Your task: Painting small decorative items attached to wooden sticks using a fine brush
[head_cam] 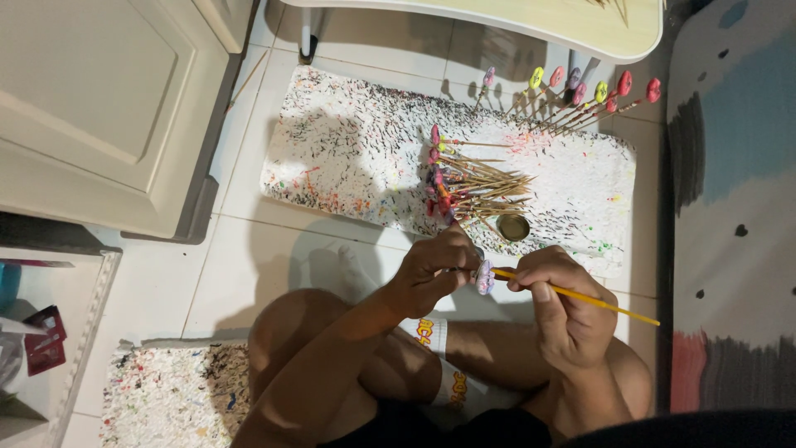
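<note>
The right hand (572,311) pinches a yellow brush (580,296), its tip touching a small lilac piece (485,278) gripped on a stick by the left hand (435,270), at nine o'clock of the right. At twelve o'clock, many painted pieces on sticks (473,191) already lie on the speckled foam board (348,149), beside a small round tin (513,227); more stand at one o'clock, so the painting looks far along.

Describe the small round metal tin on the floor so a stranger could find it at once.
Start at the white paint-speckled foam board lying on the tiled floor. Along its near edge, just beyond the person's left hand, lies a heap of thin wooden skewers with coloured painted pieces. The small round metal tin sits beside it, the only shiny circular object there.
</note>
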